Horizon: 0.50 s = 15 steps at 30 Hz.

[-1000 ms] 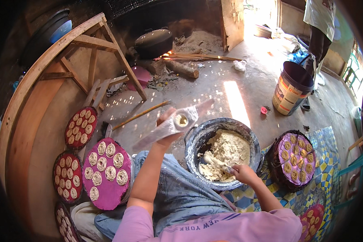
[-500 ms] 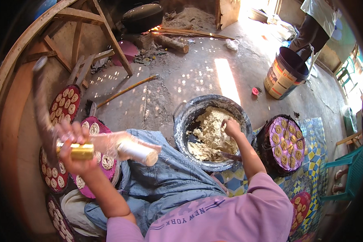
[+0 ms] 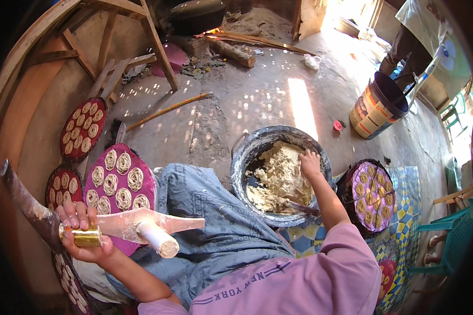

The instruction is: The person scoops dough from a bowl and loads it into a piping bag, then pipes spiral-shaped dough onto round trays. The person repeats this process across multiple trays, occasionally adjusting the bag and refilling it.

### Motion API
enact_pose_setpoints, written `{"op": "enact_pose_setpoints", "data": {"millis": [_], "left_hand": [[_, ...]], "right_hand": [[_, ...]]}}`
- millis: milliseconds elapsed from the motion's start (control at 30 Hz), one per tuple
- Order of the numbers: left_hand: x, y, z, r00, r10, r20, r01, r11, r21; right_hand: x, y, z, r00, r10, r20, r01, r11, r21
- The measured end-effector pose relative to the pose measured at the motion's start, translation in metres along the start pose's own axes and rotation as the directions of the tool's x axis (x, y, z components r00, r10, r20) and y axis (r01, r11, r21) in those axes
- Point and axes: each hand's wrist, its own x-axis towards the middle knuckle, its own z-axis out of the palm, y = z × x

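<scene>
Fingers of my left hand (image 3: 84, 233) are closed round the brass cylinder of a wooden dough press (image 3: 121, 223), held over my left leg. The press has a dark curved handle, a pale wooden arm and a white cylinder with dough at its end. My right hand (image 3: 310, 164) reaches into a black basin (image 3: 238, 170) and presses on the pale dough (image 3: 284, 168), its fingers curled at the far right edge of the mass. A flat utensil with a dark handle (image 3: 304, 208) sticks out of the dough by the near rim. Fingertips of the right hand are partly hidden.
Magenta round trays (image 3: 97, 181) with coiled dough rounds lie to my left, and a purple-topped one (image 3: 372, 197) stands right of the basin. A broom (image 3: 168, 111), a bucket (image 3: 378, 105), a green chair (image 3: 452, 236) and a pot over a fire (image 3: 197, 17) surround me. Another person (image 3: 418, 37) stands far right.
My left hand has lowered and moved left with the dough press, whose dark handle now tilts outward. My right hand has shifted slightly right on the dough. The view has turned a little.
</scene>
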Motion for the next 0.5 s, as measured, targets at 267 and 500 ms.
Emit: {"op": "enact_pose_setpoints", "data": {"millis": [267,500], "left_hand": [[0.003,-0.032,-0.003,0.980,-0.156,-0.121,0.120,0.958,-0.261],[-0.009,-0.059,0.003,0.951,-0.267,-0.156,0.195,0.908,-0.371]], "right_hand": [[-0.018,-0.106,-0.149,0.884,-0.468,-0.010,0.308,0.566,0.765],[-0.134,-0.298,-0.222,-0.008,-0.997,-0.071,-0.967,-0.010,0.253]]}}
